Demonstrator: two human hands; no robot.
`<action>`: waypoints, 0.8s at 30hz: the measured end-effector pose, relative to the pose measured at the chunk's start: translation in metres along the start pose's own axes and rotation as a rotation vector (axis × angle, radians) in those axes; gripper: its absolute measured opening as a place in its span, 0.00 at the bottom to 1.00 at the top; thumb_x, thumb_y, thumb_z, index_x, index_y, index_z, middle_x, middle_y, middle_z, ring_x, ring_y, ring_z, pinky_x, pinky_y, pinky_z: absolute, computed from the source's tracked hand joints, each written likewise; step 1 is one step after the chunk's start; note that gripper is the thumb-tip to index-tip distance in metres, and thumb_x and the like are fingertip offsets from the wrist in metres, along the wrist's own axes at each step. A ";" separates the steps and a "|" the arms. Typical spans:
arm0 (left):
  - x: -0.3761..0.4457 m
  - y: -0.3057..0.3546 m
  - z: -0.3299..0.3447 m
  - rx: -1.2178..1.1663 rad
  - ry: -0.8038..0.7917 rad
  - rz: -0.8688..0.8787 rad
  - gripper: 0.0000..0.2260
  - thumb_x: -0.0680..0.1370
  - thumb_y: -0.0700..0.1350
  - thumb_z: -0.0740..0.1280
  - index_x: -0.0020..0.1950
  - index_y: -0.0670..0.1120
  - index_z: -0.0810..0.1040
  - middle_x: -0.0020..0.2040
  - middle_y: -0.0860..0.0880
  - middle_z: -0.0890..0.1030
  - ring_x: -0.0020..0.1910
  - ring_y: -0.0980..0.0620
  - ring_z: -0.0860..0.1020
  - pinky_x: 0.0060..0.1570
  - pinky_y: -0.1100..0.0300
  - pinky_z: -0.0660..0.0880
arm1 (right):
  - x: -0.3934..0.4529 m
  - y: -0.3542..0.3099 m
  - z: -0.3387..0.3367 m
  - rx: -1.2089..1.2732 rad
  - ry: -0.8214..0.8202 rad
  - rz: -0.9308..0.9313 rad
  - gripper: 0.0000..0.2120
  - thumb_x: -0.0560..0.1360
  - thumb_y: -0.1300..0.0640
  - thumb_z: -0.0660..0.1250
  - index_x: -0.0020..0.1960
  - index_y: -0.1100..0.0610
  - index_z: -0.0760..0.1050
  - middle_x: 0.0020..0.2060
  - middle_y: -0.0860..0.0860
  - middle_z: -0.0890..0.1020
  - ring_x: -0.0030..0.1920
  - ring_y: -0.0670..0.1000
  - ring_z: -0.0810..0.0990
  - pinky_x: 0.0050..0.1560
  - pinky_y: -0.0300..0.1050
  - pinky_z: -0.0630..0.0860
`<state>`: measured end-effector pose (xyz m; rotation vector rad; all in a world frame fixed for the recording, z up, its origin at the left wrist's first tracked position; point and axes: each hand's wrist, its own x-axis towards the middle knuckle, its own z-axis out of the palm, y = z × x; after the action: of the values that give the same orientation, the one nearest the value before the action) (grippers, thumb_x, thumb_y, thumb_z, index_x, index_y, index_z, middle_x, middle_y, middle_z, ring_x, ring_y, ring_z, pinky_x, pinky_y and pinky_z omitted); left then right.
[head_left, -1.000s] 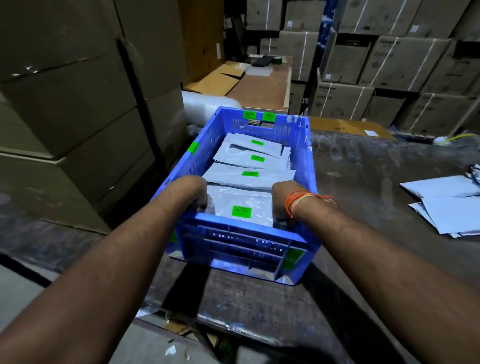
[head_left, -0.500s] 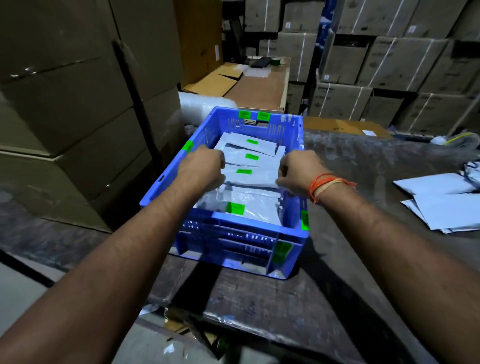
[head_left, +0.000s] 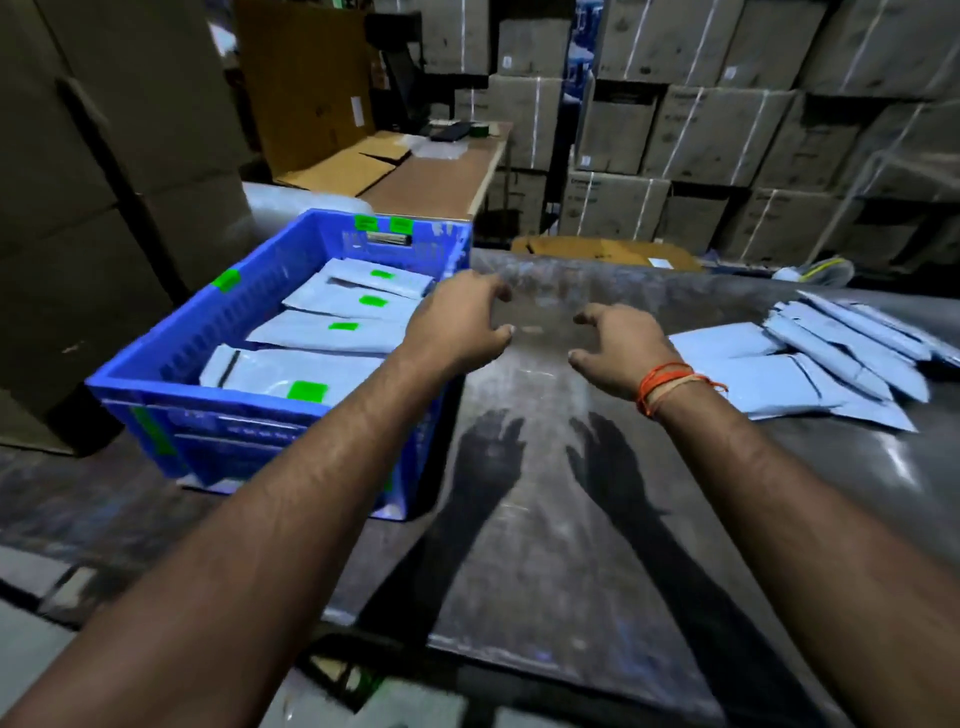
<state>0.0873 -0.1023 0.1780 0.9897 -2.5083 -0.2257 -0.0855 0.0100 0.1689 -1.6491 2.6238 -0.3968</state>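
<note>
Blue crate (head_left: 223, 431), one, is carrying four packets (head_left: 322, 335) left of the fingers; left hand (head_left: 457, 325) and right hand (head_left: 618, 348) are hovering, fingers apart.

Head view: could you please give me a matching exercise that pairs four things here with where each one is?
Things
1. crate
2. loose pouches
3. orange thread
4. left hand

Places
A. tied just behind the right hand
B. on the left of the table, holding labelled pouches
C. in the air, holding nothing
D. piled on the right of the table

Pairs: 1-B, 2-D, 3-A, 4-C.
</note>
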 end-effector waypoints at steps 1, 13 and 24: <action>-0.001 0.013 0.013 0.004 -0.011 0.010 0.20 0.73 0.54 0.72 0.63 0.50 0.79 0.59 0.45 0.80 0.60 0.43 0.78 0.59 0.50 0.75 | -0.008 0.018 0.002 -0.004 -0.013 0.021 0.27 0.73 0.48 0.70 0.70 0.53 0.72 0.63 0.60 0.77 0.63 0.63 0.76 0.64 0.53 0.75; -0.016 0.162 0.178 -0.091 -0.346 0.058 0.25 0.75 0.53 0.71 0.71 0.49 0.74 0.68 0.44 0.72 0.67 0.44 0.73 0.66 0.51 0.72 | -0.084 0.207 0.046 0.075 -0.131 0.190 0.32 0.67 0.44 0.67 0.68 0.55 0.73 0.61 0.61 0.77 0.63 0.63 0.74 0.65 0.49 0.71; 0.057 0.185 0.276 -0.362 -0.353 -0.068 0.32 0.73 0.53 0.75 0.76 0.54 0.69 0.72 0.42 0.66 0.71 0.42 0.68 0.71 0.53 0.68 | -0.052 0.274 0.073 0.052 -0.085 0.356 0.43 0.73 0.49 0.68 0.81 0.47 0.49 0.79 0.60 0.55 0.79 0.61 0.51 0.75 0.60 0.60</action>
<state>-0.1871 -0.0075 0.0068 0.9481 -2.6036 -0.9114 -0.2942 0.1534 0.0316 -1.1221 2.7371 -0.3668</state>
